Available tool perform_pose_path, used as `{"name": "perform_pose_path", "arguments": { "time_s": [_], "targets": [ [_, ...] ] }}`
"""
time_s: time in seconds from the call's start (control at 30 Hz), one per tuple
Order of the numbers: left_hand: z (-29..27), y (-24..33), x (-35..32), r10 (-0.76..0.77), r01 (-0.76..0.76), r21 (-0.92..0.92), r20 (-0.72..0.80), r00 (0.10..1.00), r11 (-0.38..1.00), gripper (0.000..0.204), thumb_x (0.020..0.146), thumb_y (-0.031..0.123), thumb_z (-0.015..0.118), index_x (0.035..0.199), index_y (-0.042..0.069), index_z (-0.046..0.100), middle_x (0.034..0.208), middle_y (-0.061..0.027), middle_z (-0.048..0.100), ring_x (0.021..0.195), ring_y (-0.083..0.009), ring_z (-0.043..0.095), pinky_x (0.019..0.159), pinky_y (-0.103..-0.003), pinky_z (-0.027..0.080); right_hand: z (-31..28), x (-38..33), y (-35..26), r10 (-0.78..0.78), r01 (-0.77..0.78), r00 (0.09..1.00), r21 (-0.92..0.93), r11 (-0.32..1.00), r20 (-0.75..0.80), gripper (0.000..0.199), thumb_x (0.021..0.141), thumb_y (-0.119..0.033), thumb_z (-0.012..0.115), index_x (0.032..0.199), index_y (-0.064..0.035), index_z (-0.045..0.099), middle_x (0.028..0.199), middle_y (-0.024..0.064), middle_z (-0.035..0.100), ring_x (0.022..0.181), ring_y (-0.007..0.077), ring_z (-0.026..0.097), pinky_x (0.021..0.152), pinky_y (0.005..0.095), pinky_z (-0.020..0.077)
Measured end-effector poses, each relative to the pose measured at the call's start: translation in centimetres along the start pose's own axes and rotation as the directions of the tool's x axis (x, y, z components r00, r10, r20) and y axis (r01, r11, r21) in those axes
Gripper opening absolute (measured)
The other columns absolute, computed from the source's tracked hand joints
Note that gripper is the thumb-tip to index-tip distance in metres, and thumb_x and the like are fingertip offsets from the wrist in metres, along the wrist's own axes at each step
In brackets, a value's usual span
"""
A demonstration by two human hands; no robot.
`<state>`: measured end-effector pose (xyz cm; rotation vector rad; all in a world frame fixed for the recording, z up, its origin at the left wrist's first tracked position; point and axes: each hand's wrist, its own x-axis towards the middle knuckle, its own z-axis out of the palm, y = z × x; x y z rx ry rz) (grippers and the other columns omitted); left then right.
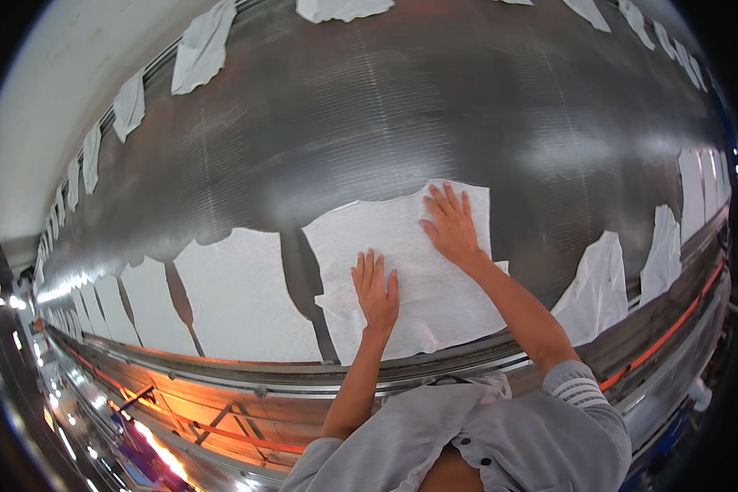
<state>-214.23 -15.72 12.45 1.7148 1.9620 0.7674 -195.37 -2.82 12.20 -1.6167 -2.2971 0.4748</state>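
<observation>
A white fabric panel [410, 234] with a curved, notched outline lies on the long grey table [303, 123], close to its near edge. My left hand [375, 291] rests palm down on the panel's lower left part, fingers stretched out. Farther up, near the top right corner, my right hand [453, 221] presses flat with its fingers spread. Neither hand grips anything. Soft creases run across the lower part of the panel, and its bottom edge reaches the table's rail.
To the left, more white panels [238, 295] lie in a row along the near edge. At right a rumpled white piece [596, 287] hangs over the edge beside another narrow piece [662, 254]. White pieces [205, 49] line the far edge. An orange strip [246, 436] runs below the near rail.
</observation>
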Motion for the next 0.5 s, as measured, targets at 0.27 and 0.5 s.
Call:
{"name": "perform_pose_path", "arguments": {
  "time_s": [0.27,0.5],
  "targets": [
    [0.4,-2.7,7.3,-0.014,-0.012,0.251,0.099,0.995,0.968,0.074,0.097,0.042,0.060,0.152,0.000,0.034,0.163,-0.0139,0.026,0.152,-0.0356,0.017,0.119,-0.063,0.009,-0.4,0.0,-1.2,0.102,-0.096,0.991,0.073,0.993,-0.083,0.039,0.093,-0.021,0.064,0.126,0.0003,0.059,0.146,0.0178,0.048,0.145,0.0374,0.032,0.117,0.0595,0.0217],
    [1.4,-4.6,10.7,0.070,-0.104,0.291,0.125,0.990,0.951,0.078,0.096,0.047,0.059,0.154,0.002,0.032,0.164,-0.0105,0.023,0.152,-0.0334,0.016,0.120,-0.062,0.006,-0.9,-2.8,-0.6,0.162,-0.147,0.983,0.164,0.975,-0.082,0.038,0.092,-0.017,0.065,0.125,0.0003,0.060,0.146,0.0194,0.048,0.144,0.0402,0.032,0.118,0.0579,0.0220]
  ]
}}
